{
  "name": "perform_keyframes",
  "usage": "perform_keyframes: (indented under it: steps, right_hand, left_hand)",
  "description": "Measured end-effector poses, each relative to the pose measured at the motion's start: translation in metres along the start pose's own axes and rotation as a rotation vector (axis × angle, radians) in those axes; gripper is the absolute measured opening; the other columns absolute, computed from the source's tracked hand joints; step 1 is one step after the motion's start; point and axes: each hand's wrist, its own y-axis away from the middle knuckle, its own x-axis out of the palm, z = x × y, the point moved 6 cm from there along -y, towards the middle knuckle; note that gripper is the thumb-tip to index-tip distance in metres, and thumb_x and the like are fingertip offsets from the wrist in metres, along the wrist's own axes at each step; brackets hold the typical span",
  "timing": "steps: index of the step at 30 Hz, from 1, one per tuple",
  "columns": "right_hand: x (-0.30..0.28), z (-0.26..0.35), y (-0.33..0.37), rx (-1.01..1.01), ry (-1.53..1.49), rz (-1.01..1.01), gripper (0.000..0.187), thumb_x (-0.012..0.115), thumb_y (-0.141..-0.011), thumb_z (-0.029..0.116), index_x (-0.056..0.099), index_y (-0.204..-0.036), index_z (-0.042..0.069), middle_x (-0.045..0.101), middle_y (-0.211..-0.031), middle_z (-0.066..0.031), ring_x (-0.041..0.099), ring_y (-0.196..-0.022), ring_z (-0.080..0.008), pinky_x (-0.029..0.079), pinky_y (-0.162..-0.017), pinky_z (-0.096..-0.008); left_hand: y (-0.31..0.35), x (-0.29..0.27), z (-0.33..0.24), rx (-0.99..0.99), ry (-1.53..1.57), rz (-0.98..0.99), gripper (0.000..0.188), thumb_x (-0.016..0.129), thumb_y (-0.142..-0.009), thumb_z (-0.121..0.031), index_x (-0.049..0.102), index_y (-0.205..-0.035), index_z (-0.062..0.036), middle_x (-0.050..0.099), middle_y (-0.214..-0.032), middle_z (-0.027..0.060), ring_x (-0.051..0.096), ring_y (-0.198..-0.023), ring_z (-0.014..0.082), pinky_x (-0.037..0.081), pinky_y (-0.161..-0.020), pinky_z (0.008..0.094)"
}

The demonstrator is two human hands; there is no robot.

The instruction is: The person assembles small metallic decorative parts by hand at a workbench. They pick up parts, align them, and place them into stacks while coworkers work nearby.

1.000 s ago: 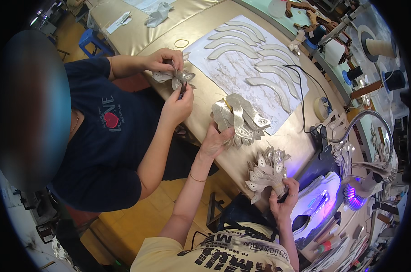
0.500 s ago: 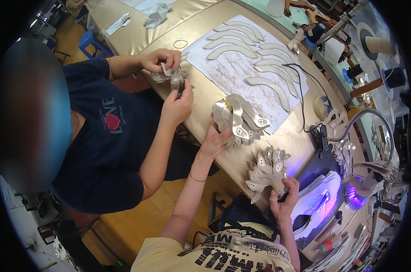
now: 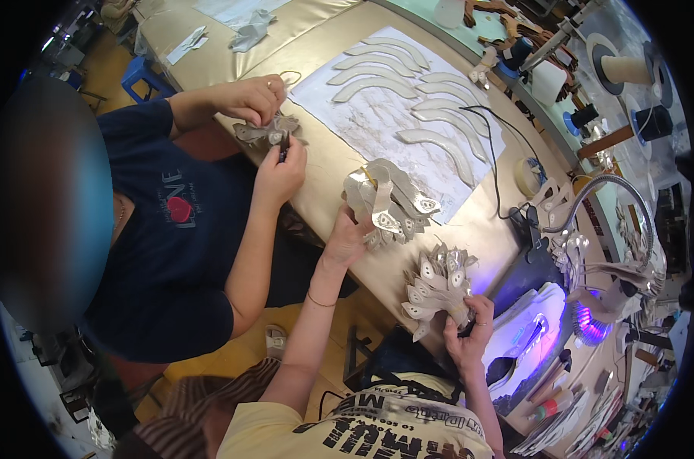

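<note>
Brown striped clothing [image 3: 182, 422] has come in at the lower edge, and the co-worker's farther hand [image 3: 257, 99] has shifted over a bundle of silvery-grey pieces; both my grips stay as they were. My left hand [image 3: 348, 239] pinches a fanned bundle of shiny silver-gold straps [image 3: 381, 200] above the gold-coloured tabletop [image 3: 322, 197], near the white paper sheet [image 3: 355, 126]. My right hand [image 3: 469, 336] pinches the base of a thick cluster of greyish, eyelet-ended straps [image 3: 439, 288] by the tabletop's near edge. Both lots look gathered, I judge, and neither is released; how many straps remain I cannot tell.
</note>
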Motion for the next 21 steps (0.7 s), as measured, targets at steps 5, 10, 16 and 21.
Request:
perform_keyframes:
  steps: [5,10,16,21]
  right_hand:
    - [-0.0003,0.0025,-0.0012,-0.01,-0.004,0.001,0.046,0.069,-0.07,0.006,0.054,-0.114,0.006,0.053,-0.106,-0.0183,0.057,-0.089,-0.0321,0.048,-0.078,-0.0387]
    - [-0.0014,0.0056,-0.0019,-0.021,-0.002,-0.006,0.045,0.068,-0.07,0.006,0.054,-0.113,0.005,0.053,-0.106,-0.0185,0.057,-0.09,-0.0323,0.048,-0.079,-0.0386]
    - [-0.0018,0.0077,-0.0031,-0.028,0.002,-0.007,0.045,0.068,-0.071,0.004,0.054,-0.113,0.005,0.053,-0.105,-0.0181,0.057,-0.09,-0.0326,0.048,-0.079,-0.0387]
    - [-0.0019,0.0067,-0.0024,-0.013,-0.008,0.003,0.045,0.068,-0.071,0.004,0.054,-0.114,0.006,0.053,-0.106,-0.018,0.057,-0.091,-0.0324,0.048,-0.08,-0.0388]
  left_hand:
    - [-0.0007,0.0037,-0.0023,-0.008,0.03,-0.007,0.065,0.083,-0.077,-0.016,0.048,-0.13,-0.0025,0.06,-0.12,0.0033,0.059,-0.108,0.0145,0.05,-0.091,0.0317]
    - [-0.0014,0.0086,-0.0041,0.001,0.019,0.02,0.064,0.082,-0.078,-0.016,0.048,-0.13,-0.0017,0.06,-0.12,0.0042,0.059,-0.109,0.0147,0.05,-0.092,0.0321]
    - [-0.0034,0.0057,-0.0008,0.01,-0.075,0.023,0.065,0.081,-0.079,-0.019,0.046,-0.131,-0.0015,0.059,-0.119,0.0045,0.06,-0.106,0.0146,0.052,-0.089,0.0319]
    - [-0.0031,0.0074,-0.002,0.046,-0.111,0.022,0.063,0.08,-0.081,-0.021,0.046,-0.13,-0.0012,0.059,-0.118,0.0044,0.061,-0.105,0.0144,0.052,-0.089,0.032]
